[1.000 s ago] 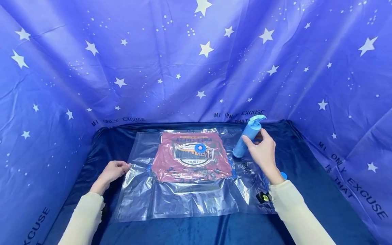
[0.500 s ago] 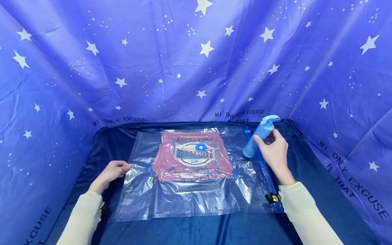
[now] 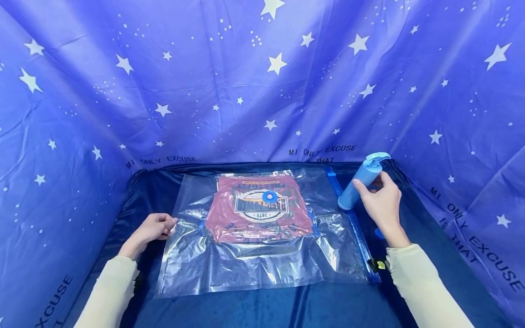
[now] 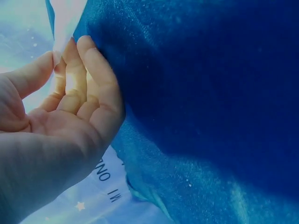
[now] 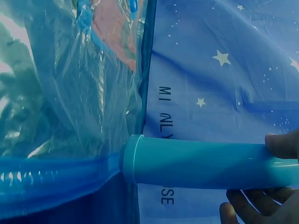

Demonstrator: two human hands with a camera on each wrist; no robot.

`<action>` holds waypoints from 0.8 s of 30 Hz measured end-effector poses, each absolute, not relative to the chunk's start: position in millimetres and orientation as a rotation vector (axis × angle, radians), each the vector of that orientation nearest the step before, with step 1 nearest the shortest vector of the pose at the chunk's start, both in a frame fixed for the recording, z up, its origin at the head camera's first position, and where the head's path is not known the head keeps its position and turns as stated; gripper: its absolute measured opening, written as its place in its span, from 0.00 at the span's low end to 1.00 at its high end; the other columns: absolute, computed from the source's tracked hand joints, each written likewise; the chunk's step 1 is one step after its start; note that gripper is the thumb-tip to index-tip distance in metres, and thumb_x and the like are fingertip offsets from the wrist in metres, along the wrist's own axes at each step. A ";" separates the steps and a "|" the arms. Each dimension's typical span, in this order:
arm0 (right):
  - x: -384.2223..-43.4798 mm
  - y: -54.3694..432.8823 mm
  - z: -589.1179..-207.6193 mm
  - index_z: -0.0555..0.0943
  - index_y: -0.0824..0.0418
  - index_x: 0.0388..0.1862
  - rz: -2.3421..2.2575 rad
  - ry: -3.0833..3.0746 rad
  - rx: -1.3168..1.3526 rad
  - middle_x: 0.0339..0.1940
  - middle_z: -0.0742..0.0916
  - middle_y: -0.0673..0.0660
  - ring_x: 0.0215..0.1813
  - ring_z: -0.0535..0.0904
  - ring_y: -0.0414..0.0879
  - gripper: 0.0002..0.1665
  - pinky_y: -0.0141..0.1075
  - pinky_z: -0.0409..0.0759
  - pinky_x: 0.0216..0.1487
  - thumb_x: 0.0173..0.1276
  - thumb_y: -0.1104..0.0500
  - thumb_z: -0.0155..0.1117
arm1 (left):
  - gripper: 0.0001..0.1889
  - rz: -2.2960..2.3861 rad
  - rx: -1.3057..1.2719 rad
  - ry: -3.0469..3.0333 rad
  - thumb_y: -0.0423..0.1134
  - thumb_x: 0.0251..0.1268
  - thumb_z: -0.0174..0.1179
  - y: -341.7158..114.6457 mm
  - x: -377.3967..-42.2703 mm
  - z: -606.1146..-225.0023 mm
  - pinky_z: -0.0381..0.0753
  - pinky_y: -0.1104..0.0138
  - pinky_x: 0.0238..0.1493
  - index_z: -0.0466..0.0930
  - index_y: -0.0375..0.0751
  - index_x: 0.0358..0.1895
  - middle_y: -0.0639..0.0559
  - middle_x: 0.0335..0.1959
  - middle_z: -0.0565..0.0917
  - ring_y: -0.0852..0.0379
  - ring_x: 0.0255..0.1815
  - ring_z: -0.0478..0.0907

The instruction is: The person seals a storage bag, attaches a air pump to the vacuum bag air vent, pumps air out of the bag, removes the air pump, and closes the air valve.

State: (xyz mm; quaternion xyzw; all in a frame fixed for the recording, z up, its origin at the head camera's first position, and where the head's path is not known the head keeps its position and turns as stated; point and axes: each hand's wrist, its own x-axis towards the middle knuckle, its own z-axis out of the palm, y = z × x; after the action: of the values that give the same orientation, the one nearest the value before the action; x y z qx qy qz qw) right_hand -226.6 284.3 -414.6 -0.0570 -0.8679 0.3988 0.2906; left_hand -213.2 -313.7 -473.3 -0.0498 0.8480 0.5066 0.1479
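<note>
A clear vacuum storage bag lies flat, with a folded dark pink shirt inside and a round blue valve on top. My left hand pinches the bag's left edge between thumb and fingers; the left wrist view shows the plastic rising from the fingertips. My right hand grips a blue hand pump by its upper barrel. The pump is tilted, its handle end up, over the bag's blue zip strip at the right edge. Whether its base touches the bag, I cannot tell.
A small blue round piece lies right of the bag, partly behind my right wrist. Dark blue cloth covers the surface. Starry blue curtains hang at the back and both sides.
My right hand has carried the pump to the right, from above the bag's right part to its zip edge, uncovering the zip strip. My left hand stays at the left edge.
</note>
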 end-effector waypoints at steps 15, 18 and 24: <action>-227.1 310.0 -416.6 0.80 0.69 0.61 0.989 -2.322 -0.246 0.47 0.86 0.68 0.46 0.80 0.52 0.29 0.23 0.69 0.39 0.71 0.51 0.74 | 0.16 1.322 -0.072 2.518 0.35 0.81 0.57 -310.0 -206.0 -469.3 0.77 0.65 0.30 0.72 0.36 0.29 0.52 0.22 0.77 0.56 0.28 0.76; -227.1 313.7 -419.1 0.80 0.69 0.62 0.989 -2.325 -0.255 0.48 0.86 0.69 0.47 0.80 0.52 0.29 0.23 0.69 0.40 0.71 0.51 0.74 | 0.16 1.311 -0.061 2.528 0.33 0.80 0.57 -310.1 -204.7 -469.7 0.78 0.64 0.31 0.71 0.37 0.27 0.52 0.23 0.77 0.56 0.28 0.75; -226.9 321.9 -423.3 0.80 0.70 0.62 0.980 -2.337 -0.270 0.48 0.86 0.70 0.49 0.81 0.59 0.29 0.26 0.69 0.41 0.72 0.51 0.73 | 0.17 1.319 -0.078 2.536 0.31 0.80 0.56 -309.2 -202.7 -473.3 0.77 0.65 0.30 0.70 0.38 0.26 0.52 0.23 0.77 0.56 0.28 0.75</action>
State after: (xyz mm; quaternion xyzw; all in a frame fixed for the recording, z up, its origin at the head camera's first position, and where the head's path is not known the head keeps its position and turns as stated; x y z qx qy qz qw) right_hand -226.9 321.9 -423.3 -0.1014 -0.8770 0.3678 0.2921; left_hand -202.7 -309.2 -473.3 -0.0269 0.8781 0.4566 0.1408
